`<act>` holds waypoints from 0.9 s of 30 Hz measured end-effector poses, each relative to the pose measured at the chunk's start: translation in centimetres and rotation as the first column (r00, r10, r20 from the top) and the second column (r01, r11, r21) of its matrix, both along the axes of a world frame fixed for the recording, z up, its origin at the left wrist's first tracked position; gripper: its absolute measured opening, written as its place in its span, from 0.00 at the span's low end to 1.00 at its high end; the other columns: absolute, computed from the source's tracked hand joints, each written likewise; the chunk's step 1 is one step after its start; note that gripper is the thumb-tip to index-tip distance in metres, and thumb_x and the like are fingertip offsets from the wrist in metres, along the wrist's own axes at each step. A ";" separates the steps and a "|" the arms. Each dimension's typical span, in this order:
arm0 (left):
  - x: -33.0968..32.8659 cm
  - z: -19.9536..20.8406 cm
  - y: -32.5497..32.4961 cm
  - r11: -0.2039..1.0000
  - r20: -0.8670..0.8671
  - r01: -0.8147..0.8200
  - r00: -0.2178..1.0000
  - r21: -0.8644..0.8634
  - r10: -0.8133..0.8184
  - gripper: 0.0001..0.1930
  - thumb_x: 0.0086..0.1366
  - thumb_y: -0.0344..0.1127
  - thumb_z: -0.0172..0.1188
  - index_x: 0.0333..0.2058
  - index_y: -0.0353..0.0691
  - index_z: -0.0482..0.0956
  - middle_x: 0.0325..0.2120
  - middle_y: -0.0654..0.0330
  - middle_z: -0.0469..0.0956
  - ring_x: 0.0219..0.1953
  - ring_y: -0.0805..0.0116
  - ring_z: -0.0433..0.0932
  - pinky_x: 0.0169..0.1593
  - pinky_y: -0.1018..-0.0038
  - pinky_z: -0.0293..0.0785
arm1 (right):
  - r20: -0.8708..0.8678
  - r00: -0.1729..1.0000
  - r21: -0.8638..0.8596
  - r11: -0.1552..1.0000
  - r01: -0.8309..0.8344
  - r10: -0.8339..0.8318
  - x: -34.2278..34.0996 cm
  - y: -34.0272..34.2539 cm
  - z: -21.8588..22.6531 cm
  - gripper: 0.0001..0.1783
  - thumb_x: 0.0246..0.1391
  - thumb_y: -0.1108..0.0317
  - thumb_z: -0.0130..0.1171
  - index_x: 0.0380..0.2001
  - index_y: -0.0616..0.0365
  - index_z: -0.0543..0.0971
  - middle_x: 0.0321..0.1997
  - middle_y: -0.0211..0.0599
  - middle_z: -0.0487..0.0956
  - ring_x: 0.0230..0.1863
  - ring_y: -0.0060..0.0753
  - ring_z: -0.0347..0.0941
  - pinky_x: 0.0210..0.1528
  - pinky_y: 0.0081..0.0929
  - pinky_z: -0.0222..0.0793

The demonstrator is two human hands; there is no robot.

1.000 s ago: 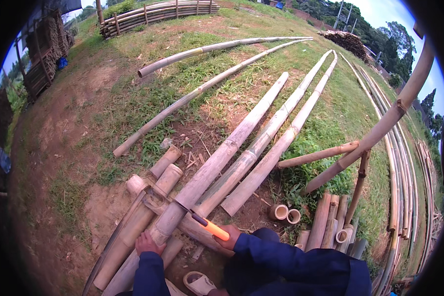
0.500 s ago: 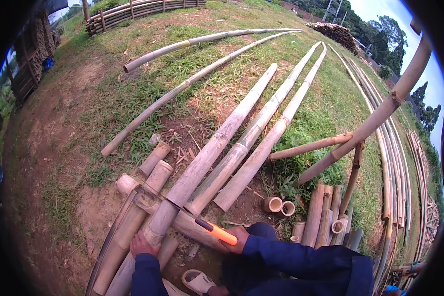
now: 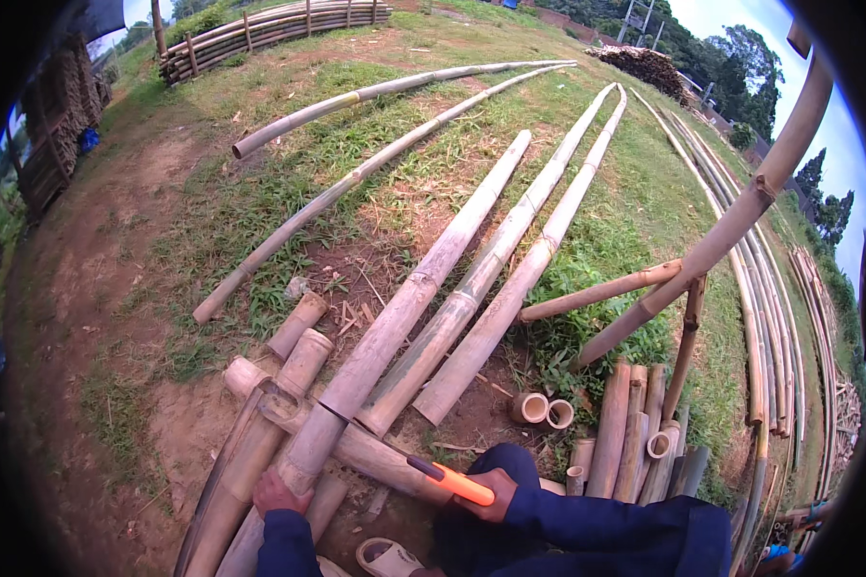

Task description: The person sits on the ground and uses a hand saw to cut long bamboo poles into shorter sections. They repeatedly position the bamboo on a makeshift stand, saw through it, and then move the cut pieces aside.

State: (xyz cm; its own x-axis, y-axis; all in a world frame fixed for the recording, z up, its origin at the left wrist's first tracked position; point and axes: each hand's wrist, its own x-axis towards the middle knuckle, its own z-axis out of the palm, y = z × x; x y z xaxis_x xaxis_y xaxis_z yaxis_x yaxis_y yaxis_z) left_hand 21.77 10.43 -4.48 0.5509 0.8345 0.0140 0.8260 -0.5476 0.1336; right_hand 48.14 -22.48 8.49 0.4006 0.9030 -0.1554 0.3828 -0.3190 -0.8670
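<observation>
The right hand (image 3: 498,486) has its grip clenched around an orange-handled saw (image 3: 449,479) laid across the long bamboo pole (image 3: 375,351), which the left hand (image 3: 277,493) grasps.

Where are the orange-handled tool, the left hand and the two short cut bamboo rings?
orange-handled tool (image 3: 457,484): head view, middle of the orange handle.
left hand (image 3: 277,494): head view, back of the hand on the long pole.
cut bamboo rings (image 3: 529,408): head view, open end of the left ring.
</observation>
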 end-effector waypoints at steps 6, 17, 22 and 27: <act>-0.6 -0.5 1.1 0.999 -0.048 0.017 0.999 0.042 -0.015 0.48 0.33 0.55 0.83 0.52 0.39 0.73 0.44 0.53 0.79 0.48 0.52 0.80 0.55 0.59 0.75 | 0.162 0.986 0.177 0.982 -0.065 0.036 0.3 14.5 -9.3 0.10 0.56 0.60 0.65 0.33 0.55 0.80 0.27 0.51 0.81 0.31 0.60 0.80 0.33 0.47 0.74; 0.2 -0.3 0.0 0.998 0.010 0.035 0.999 0.058 -0.036 0.48 0.32 0.54 0.84 0.53 0.39 0.73 0.43 0.53 0.79 0.45 0.51 0.80 0.53 0.59 0.75 | 0.021 1.000 -0.015 1.000 -0.007 0.007 0.3 3.4 -2.8 0.11 0.54 0.64 0.65 0.38 0.56 0.82 0.30 0.51 0.83 0.35 0.59 0.81 0.38 0.46 0.78; -0.7 -0.6 1.1 0.996 0.018 0.013 1.000 0.084 -0.015 0.49 0.32 0.54 0.84 0.53 0.39 0.73 0.43 0.52 0.79 0.45 0.50 0.80 0.51 0.57 0.76 | 0.126 0.992 0.093 0.995 -0.024 0.012 0.5 11.6 -9.3 0.11 0.53 0.61 0.64 0.35 0.56 0.80 0.28 0.52 0.81 0.34 0.62 0.80 0.35 0.49 0.75; -0.2 0.2 0.8 0.998 0.004 0.026 1.000 0.058 -0.026 0.46 0.32 0.53 0.83 0.51 0.40 0.74 0.44 0.51 0.79 0.46 0.49 0.80 0.52 0.56 0.76 | -0.087 0.995 0.137 0.988 0.066 -0.054 0.0 2.8 -1.2 0.10 0.57 0.65 0.65 0.38 0.58 0.82 0.27 0.46 0.81 0.30 0.57 0.80 0.34 0.42 0.75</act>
